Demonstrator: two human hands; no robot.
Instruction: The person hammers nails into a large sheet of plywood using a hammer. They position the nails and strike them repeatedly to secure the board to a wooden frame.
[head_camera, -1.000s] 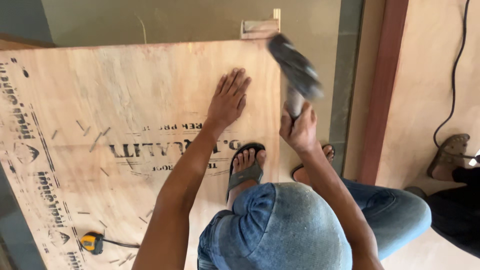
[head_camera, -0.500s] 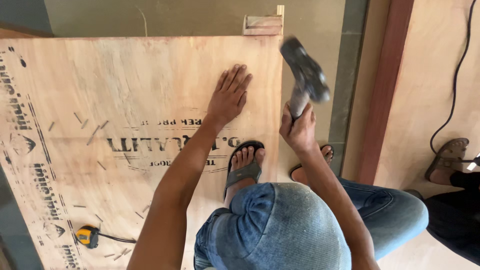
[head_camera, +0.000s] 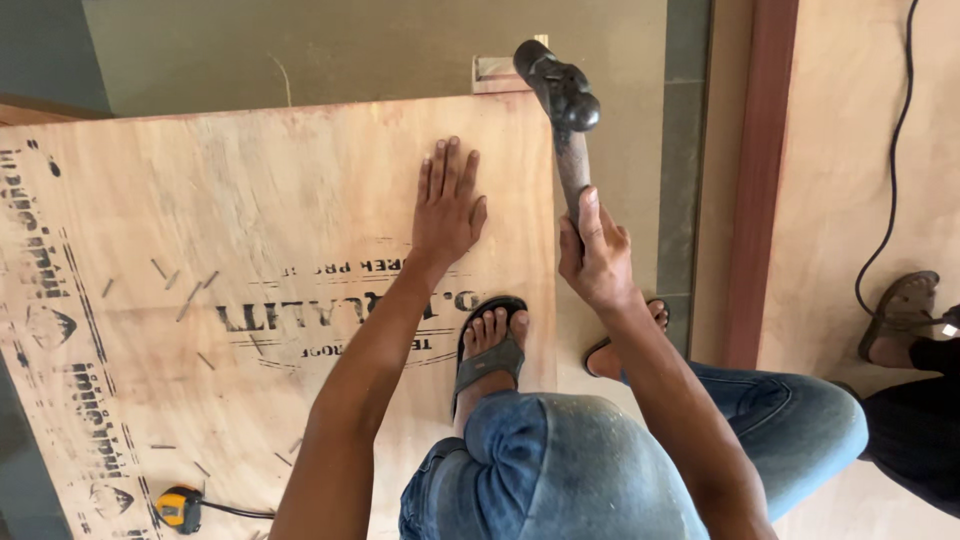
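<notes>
— Head view is looking straight down: what is each hand doing?

— The right hand (head_camera: 598, 255) is wrapping its grip tight around the handle of a dark hammer (head_camera: 563, 110), whose head is hanging over the far right corner of a big plywood sheet (head_camera: 250, 230) lying on the floor. The left hand (head_camera: 447, 205) is lying flat and open on the sheet, fingers spread, holding nothing, just pressing the wood down beside the hammer.

— And how far along is the work looking?

— Hard to judge. The sheet is lying whole, and I cannot tell whether a nail is sitting at that corner; none is showing. A small wooden block (head_camera: 497, 72) is sitting just beyond the far edge, right by the hammer head. So the striking seems to be in hand, not finished.

— Anything crowding the spot?

— The person's own sandalled foot (head_camera: 490, 345) is resting on the sheet near the left hand, and a denim-covered knee (head_camera: 560, 470) is filling the near middle. A yellow tape measure (head_camera: 180, 508) is lying at the near left of the sheet, well apart. On the right, another person's sandalled foot (head_camera: 900, 315) is standing by a black cable (head_camera: 890, 170), clear of the hammer.
</notes>
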